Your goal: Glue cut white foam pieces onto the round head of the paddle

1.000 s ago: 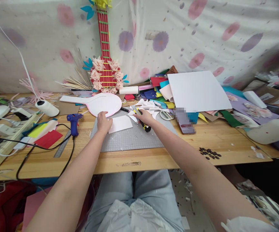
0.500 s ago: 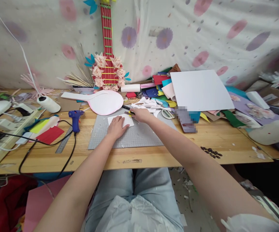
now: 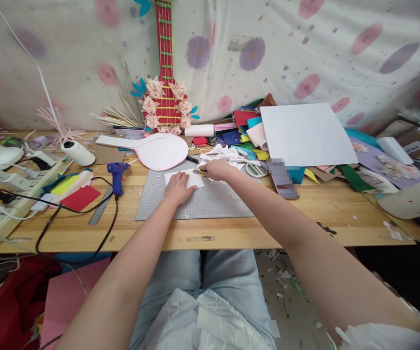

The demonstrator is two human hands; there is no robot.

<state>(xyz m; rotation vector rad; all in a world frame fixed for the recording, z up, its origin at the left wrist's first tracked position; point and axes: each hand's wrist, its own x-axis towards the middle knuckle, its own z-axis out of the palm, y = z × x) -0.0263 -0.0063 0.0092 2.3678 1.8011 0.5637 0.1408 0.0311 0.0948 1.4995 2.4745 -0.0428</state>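
My left hand (image 3: pixel 178 188) lies flat on a small white foam piece (image 3: pixel 194 178) that rests on the grey cutting mat (image 3: pixel 213 201). Just right of it, my right hand (image 3: pixel 215 169) is closed around a yellow and black utility knife (image 3: pixel 198 171), whose tip sits at the top right edge of the white piece. A pink paddle-shaped cutout (image 3: pixel 157 149) lies directly behind the mat.
A blue glue gun (image 3: pixel 116 173) with a black cord, a metal ruler (image 3: pixel 100 206) and red and yellow sheets (image 3: pixel 75 193) lie left. Scissors (image 3: pixel 255 169), a phone (image 3: pixel 283 181), a large white sheet (image 3: pixel 306 135) and coloured scraps sit right. A decorated red guitar (image 3: pixel 166 82) leans behind.
My left hand slid the white piece toward me and now presses flat on it. My right hand brought the knife left to the piece's upper right edge.
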